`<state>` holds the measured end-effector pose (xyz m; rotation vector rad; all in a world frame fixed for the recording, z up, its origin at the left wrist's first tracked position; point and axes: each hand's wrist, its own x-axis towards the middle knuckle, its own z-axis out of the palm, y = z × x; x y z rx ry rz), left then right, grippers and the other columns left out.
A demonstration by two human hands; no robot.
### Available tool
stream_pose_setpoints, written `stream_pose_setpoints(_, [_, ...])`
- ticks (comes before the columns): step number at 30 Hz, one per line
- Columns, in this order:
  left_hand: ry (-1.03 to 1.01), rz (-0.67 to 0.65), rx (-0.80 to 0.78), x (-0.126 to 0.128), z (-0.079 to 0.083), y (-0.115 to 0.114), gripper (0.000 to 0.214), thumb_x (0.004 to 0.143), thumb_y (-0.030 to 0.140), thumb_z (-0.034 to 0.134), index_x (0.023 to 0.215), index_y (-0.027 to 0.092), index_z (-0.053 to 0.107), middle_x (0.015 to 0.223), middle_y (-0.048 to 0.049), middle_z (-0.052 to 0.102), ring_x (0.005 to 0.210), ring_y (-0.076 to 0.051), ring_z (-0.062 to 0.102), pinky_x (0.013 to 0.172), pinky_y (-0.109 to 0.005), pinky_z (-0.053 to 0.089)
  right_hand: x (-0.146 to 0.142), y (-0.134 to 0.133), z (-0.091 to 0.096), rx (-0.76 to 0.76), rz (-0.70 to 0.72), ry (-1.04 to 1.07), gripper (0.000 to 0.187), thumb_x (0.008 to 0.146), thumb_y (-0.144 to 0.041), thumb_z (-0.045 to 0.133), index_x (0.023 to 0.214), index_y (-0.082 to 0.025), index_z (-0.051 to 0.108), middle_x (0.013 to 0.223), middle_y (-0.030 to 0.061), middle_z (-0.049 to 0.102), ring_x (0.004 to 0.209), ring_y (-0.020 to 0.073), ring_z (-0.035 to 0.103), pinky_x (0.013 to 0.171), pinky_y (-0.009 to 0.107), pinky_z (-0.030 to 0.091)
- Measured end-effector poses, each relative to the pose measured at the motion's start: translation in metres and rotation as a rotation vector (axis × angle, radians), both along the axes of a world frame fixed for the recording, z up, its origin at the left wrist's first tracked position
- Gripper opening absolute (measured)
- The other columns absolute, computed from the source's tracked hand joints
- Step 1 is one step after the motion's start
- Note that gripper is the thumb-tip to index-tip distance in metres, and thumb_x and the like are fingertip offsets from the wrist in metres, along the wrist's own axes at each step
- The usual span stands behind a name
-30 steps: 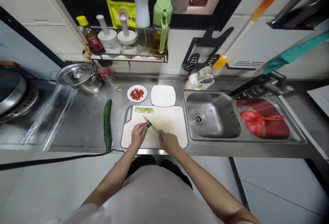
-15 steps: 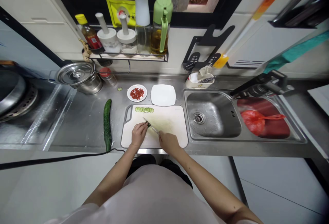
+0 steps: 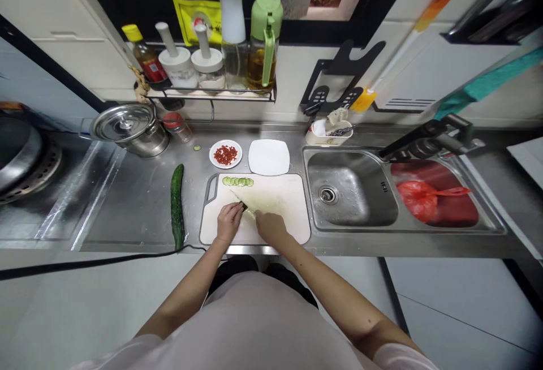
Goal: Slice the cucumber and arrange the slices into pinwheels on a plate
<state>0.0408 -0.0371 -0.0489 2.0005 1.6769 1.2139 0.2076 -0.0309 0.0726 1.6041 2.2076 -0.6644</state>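
Pale cloth is covering the torso closest to me, and past it two bare hands are working together over a white cutting board. The left hand is holding its fingers bunched together, the tips pressing on a dark green cucumber piece near the middle of the board. The right hand is keeping its fingers closed around the handle of a knife; the handle itself is hiding inside the fist. The blade is slanting away past the piece, its tip pointing to the far left; I can't tell whether the edge is touching it.

Off to the left, a whole cucumber is lying lengthwise on the steel counter. To the right, a red plastic bag is sitting in the right-hand basin of the sink.

Near the board's far edge, pale green slices are overlapping in a short row. Just beyond the board, a round plate is bearing chopped red bits, while a squarish white plate is resting beside it. Farther left, a lidded steel pot is standing near a red-capped jar.
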Motion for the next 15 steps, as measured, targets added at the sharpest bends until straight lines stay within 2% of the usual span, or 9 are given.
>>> stream_pose_setpoints(7, [-0.003, -0.01, 0.006, 0.0, -0.002, 0.0, 0.021, 0.091, 0.027, 0.054, 0.102, 0.022, 0.071, 0.1, -0.0075, 0.07, 0.094, -0.018, 0.064, 0.084, -0.035, 0.054, 0.002, -0.002, 0.001, -0.024, 0.008, -0.026, 0.027, 0.096, -0.019, 0.034, 0.112, -0.014, 0.055, 0.092, 0.0152, 0.07, 0.091, 0.0247, 0.068, 0.073, 0.033, 0.049])
stream_pose_setpoints(15, [0.009, -0.009, 0.021, 0.0, -0.001, 0.0, 0.02, 0.091, 0.026, 0.055, 0.102, 0.021, 0.07, 0.099, -0.0073, 0.07, 0.094, -0.018, 0.063, 0.085, -0.035, 0.054, -0.004, 0.006, -0.01, 0.009, 0.02, 0.003, 0.029, 0.096, -0.018, 0.031, 0.112, -0.014, 0.055, 0.092, 0.0156, 0.07, 0.092, 0.024, 0.068, 0.073, 0.033, 0.049])
